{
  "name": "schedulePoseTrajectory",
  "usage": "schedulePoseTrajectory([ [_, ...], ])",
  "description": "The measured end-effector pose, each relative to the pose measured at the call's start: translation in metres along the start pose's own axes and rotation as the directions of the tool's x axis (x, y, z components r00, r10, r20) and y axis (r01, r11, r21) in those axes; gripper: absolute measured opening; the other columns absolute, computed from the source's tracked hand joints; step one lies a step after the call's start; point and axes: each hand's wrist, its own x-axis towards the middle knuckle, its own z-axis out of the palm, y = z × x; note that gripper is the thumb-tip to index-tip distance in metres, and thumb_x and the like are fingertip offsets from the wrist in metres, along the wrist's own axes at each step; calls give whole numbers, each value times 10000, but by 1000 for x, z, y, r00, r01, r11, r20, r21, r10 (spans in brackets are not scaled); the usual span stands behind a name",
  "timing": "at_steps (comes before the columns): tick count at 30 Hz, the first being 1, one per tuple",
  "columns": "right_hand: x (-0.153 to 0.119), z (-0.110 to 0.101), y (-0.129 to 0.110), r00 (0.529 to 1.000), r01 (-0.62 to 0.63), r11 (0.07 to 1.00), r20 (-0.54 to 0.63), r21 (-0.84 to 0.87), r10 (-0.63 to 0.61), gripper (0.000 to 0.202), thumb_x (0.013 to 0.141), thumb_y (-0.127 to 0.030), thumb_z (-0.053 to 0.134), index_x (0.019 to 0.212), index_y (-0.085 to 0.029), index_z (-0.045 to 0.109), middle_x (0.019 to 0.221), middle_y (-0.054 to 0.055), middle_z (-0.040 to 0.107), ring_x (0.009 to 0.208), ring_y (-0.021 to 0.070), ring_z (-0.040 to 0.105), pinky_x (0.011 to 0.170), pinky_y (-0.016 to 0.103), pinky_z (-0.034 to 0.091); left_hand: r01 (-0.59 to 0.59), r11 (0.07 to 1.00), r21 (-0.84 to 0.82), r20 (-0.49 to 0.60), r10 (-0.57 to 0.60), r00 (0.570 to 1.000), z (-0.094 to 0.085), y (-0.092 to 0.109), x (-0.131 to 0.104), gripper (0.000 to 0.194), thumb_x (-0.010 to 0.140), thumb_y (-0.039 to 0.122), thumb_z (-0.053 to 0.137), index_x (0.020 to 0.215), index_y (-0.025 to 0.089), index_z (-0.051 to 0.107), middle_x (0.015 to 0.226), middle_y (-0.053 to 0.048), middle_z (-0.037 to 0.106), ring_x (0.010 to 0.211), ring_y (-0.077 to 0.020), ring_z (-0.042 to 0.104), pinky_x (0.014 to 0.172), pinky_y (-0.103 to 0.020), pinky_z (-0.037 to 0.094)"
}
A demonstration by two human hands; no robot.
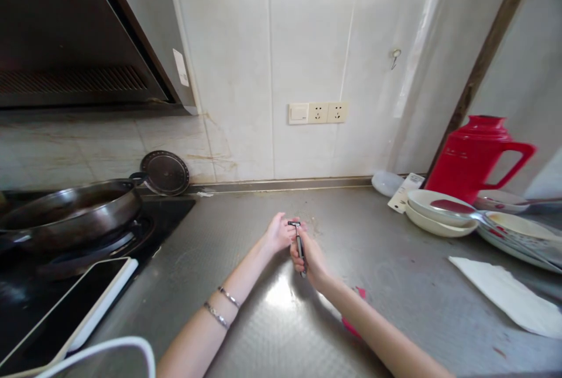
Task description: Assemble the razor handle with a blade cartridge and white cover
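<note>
My right hand (309, 258) is wrapped round the handle of a T-shaped peeler (300, 246), which has a dark grip with light edges and a narrow head pointing away from me. Close beside the head is my left hand (277, 233), its fingers stretched toward the right and partly hidden behind the tool. Whether those fingers touch the head I cannot tell. Both hands are over the middle of the steel countertop (246, 331). Under my right forearm lies a pinkish-red item (351, 327), mostly covered, so its kind does not show.
A steel pan (83, 214) sits on the stove at left, with a phone (65, 313) and a white cable (132, 340) nearer me. At right stand a red thermos (468, 158), stacked bowls (434, 220), a patterned plate (522, 237) and a white folded sheet (509, 296).
</note>
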Motion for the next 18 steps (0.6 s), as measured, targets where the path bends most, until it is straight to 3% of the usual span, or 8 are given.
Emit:
schedulePoseTrajectory([
  [4, -3, 2, -2, 992, -111, 994, -65, -19, 110, 446, 781, -598, 452, 600, -191, 417, 364, -74, 373, 280, 34, 248, 294, 156, 166, 22, 997, -69, 61, -17, 998, -3, -7, 9, 440, 872, 359, 296, 1039, 22, 524, 914, -210, 642, 845, -263, 646, 714, -346, 489],
  [9, -3, 3, -2, 976, -203, 978, -64, 45, 206, 418, 830, -543, 412, 606, -190, 417, 357, -94, 321, 275, 31, 233, 291, 141, 163, 6, 992, -125, 85, 5, 996, -4, -8, 8, 484, 879, 352, 285, 1050, -26, 533, 914, -236, 648, 879, -277, 644, 806, -366, 463],
  [18, -3, 3, 1, 974, -203, 978, -95, 41, 206, 410, 821, -530, 438, 594, -190, 399, 361, -109, 278, 277, 20, 208, 290, 125, 119, -4, 990, -144, 61, 13, 998, 4, -11, 3, 496, 890, 334, 299, 1055, -70, 535, 889, -254, 656, 846, -252, 658, 819, -337, 472],
])
